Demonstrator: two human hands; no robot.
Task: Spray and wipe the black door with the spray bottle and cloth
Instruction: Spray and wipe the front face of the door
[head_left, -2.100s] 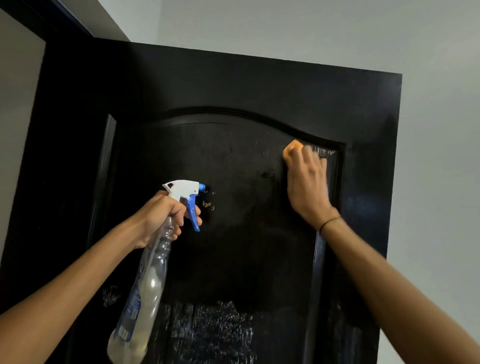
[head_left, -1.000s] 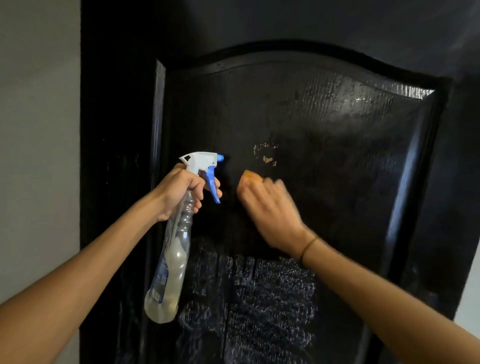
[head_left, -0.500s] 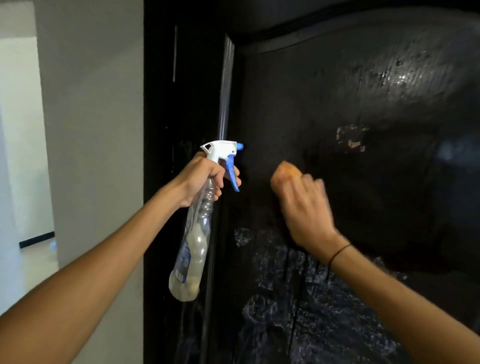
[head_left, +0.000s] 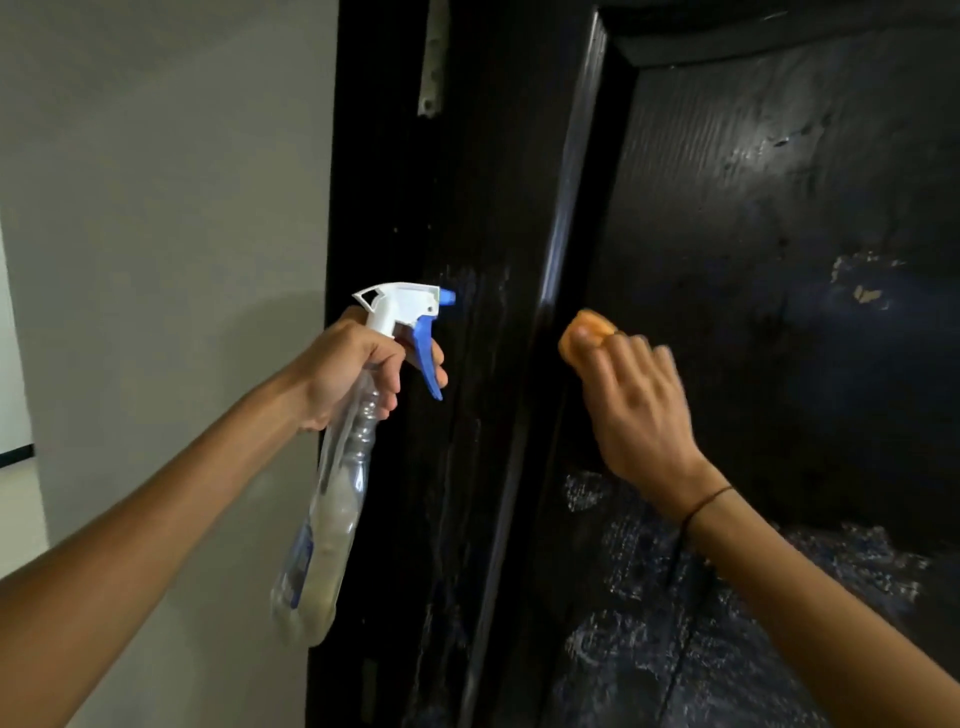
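- The left hand (head_left: 348, 371) has its fingers curled tight round the neck of the spray bottle (head_left: 332, 488), with a fingertip showing behind the blue trigger (head_left: 428, 358); whether it is pressing the trigger cannot be told.
- The spray bottle has a white plastic head, a small blue nozzle tip and a long, curved blue trigger. Its body is clear, ribbed near the neck, and hangs tilted down and to the left from the hand. A pale, cloudy liquid fills the lower part; a blue label sits on its side, too blurred to read.
- The nozzle points at the door's left edge strip, close to it.
- The right hand (head_left: 636, 410) is blurred; its fingers are bent over the orange cloth (head_left: 584, 332), which is bunched into a soft lump showing above the knuckles. The hand holds it against the black door (head_left: 779, 208), at the left side of the sunken panel beside the raised moulding.
- A thin dark band (head_left: 706, 504) circles the right wrist.
- The door is glossy black with a wood-grain texture. Whitish wet streaks and foamy patches cover the lower panel; a small chipped spot (head_left: 865, 293) shows pale at the right.
- A flat metal strip (head_left: 431, 62) sits on the door's edge at the top.
- A smooth, pale wall (head_left: 156, 182) lies to the left.
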